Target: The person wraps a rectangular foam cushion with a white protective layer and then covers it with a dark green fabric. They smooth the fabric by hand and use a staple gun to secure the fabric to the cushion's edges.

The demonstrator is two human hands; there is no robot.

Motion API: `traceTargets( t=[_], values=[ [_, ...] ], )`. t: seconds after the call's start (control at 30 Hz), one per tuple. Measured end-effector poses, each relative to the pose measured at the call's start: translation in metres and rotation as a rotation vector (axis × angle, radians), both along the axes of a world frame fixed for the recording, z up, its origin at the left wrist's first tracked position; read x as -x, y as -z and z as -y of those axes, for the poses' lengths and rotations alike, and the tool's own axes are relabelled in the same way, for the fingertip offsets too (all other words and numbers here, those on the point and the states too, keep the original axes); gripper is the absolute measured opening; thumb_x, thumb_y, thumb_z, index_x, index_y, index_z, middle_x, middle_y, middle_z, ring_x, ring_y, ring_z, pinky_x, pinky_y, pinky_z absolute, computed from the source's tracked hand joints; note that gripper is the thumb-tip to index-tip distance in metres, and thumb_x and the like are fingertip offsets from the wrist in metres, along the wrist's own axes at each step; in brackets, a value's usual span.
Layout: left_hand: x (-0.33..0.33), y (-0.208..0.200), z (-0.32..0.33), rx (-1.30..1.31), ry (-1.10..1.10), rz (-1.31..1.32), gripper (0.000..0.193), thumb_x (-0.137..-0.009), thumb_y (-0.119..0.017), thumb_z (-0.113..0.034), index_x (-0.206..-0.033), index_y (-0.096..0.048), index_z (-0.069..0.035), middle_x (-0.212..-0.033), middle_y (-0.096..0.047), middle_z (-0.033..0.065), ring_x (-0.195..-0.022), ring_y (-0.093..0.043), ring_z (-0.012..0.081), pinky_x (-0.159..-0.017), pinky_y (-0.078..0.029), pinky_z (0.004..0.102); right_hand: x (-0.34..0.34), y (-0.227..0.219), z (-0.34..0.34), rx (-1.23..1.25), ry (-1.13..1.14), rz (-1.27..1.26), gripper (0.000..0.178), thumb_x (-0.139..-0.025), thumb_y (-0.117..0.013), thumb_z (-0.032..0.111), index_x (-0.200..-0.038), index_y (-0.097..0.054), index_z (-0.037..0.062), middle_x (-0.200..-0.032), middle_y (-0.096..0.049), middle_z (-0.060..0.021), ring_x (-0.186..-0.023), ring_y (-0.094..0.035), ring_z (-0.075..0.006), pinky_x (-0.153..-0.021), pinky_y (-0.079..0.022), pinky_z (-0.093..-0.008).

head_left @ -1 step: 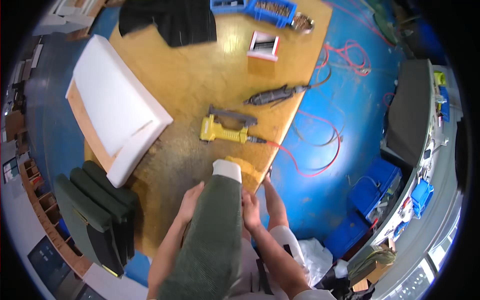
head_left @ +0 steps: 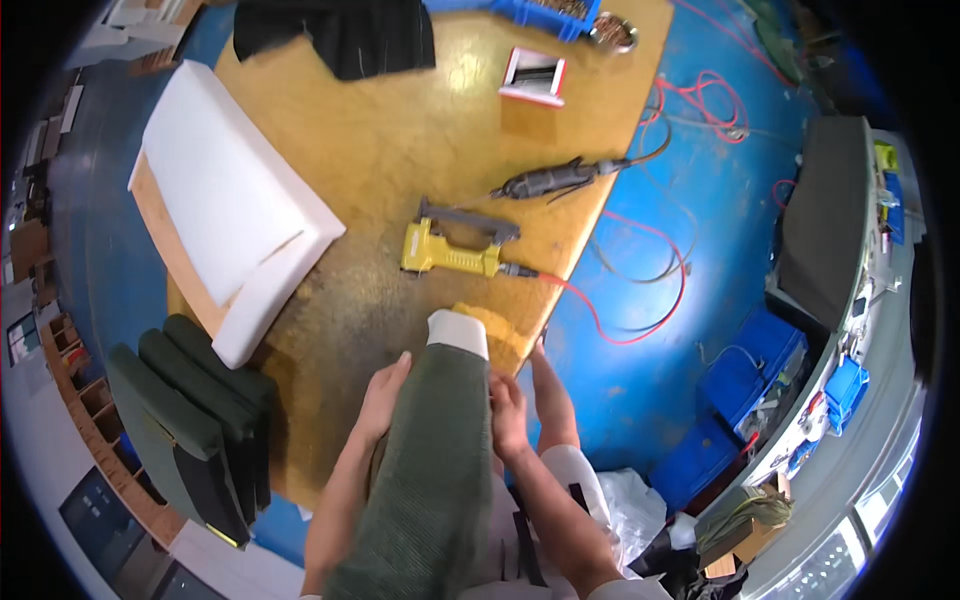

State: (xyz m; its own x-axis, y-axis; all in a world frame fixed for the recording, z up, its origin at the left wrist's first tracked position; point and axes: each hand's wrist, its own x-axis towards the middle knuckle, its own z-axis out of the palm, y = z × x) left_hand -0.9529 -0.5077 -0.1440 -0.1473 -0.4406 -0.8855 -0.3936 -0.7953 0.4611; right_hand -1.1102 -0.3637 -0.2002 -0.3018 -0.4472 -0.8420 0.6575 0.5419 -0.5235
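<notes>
A long foam cushion in a dark green ribbed fabric cover [head_left: 425,470] stands in front of me, its near end running to the lower edge of the view. White foam [head_left: 458,333] shows bare at its far end, beyond the cover's edge. My left hand [head_left: 384,392] grips the cushion's left side, its fingertips partly hidden behind it. On the right side, near the cover's far edge, my right hand [head_left: 508,412] is closed with bent fingers on the green fabric. Past the foam end, a yellow staple gun [head_left: 450,257] lies on the wooden table [head_left: 360,160].
A black air tool [head_left: 550,182] lies beyond the staple gun. Red hose [head_left: 600,322] runs off the table's right edge. A white foam panel [head_left: 225,190] sits at left, near stacked green cushions [head_left: 180,420]. Farther off are a small box [head_left: 532,78], black fabric [head_left: 350,40] and blue bins [head_left: 545,15].
The table and the tools on it sit slightly higher in the view. My right hand has moved slightly along with the cushion's edge; both hands keep their places on the cushion.
</notes>
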Motion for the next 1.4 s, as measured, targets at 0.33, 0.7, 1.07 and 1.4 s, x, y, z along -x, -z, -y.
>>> traceTargets(
  t=[0.33,0.7,1.07,1.4],
  values=[
    [0.046,0.006,0.026,0.125,0.314,0.194,0.059,-0.087,-0.065,-0.059,-0.085,-0.062,-0.001,-0.083,-0.067,0.0171,-0.080,-0.063,0.0276,-0.077,-0.048,0.0377,0.024,0.042,0.017,0.409,-0.472,-0.962,0.035,-0.100,-0.056,0.030,-0.102,-0.066,-0.0027,-0.095,-0.064,-0.0177,-0.088,-0.061,-0.0236,-0.076,-0.048,-0.0362],
    [0.070,0.045,0.013,-0.104,0.424,0.247,0.060,-0.084,-0.067,-0.061,-0.079,-0.076,-0.002,-0.080,-0.073,0.0191,-0.082,-0.071,0.0348,-0.077,-0.052,0.0421,0.063,-0.005,0.030,-0.220,-0.481,-0.420,0.019,-0.093,-0.058,0.016,-0.100,-0.068,0.0009,-0.099,-0.068,-0.0161,-0.102,-0.063,-0.0319,-0.088,-0.049,-0.0369],
    [0.088,0.091,0.021,-0.012,0.427,0.563,0.057,-0.090,-0.059,-0.061,-0.083,-0.078,-0.008,-0.094,-0.073,0.0208,-0.095,-0.070,0.0397,-0.084,-0.053,0.0467,0.045,0.108,0.021,-0.421,-0.325,-0.567,0.029,-0.083,-0.064,0.020,-0.089,-0.071,-0.0071,-0.079,-0.071,-0.0244,-0.078,-0.069,-0.0270,-0.075,-0.052,-0.0405],
    [0.083,0.137,0.007,0.096,0.422,0.549,0.067,-0.094,-0.049,-0.066,-0.086,-0.077,-0.005,-0.094,-0.072,0.0244,-0.097,-0.068,0.0427,-0.086,-0.052,0.0494,0.043,0.156,0.021,-0.322,-0.269,-0.595,0.032,-0.089,-0.061,0.026,-0.079,-0.066,-0.0044,-0.076,-0.065,-0.0268,-0.076,-0.065,-0.0395,-0.075,-0.049,-0.0489]
  ],
)
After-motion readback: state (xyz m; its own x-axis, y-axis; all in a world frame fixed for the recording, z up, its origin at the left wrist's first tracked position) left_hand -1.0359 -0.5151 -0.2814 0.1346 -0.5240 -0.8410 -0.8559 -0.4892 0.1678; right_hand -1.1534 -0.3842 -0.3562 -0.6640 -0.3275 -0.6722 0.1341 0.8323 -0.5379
